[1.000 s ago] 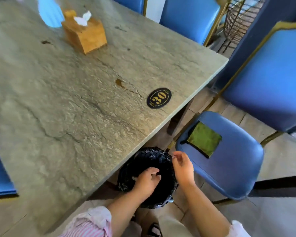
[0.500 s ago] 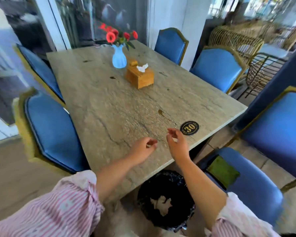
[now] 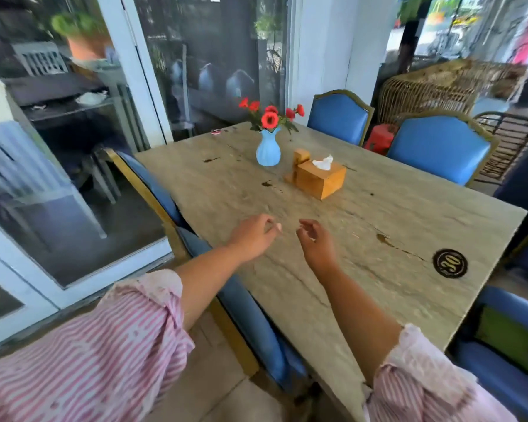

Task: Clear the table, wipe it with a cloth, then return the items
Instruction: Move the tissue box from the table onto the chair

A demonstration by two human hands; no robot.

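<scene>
Table (image 3: 378, 226) holds 1 vase (image 3: 268, 150), 1 tissue box (image 3: 322, 178), 1 number plaque (image 3: 449, 263).

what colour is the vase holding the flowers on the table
Light blue. The vase shows clearly in the head view, standing on the table beside the wooden tissue box.

You were in a café or restaurant: the stone bench (image 3: 378, 208) carried a disc (image 3: 450, 263) marked 30, a tissue box (image 3: 320, 178) and a flower vase (image 3: 268, 150), with matching blue chairs (image 3: 441, 147) around it.
</scene>
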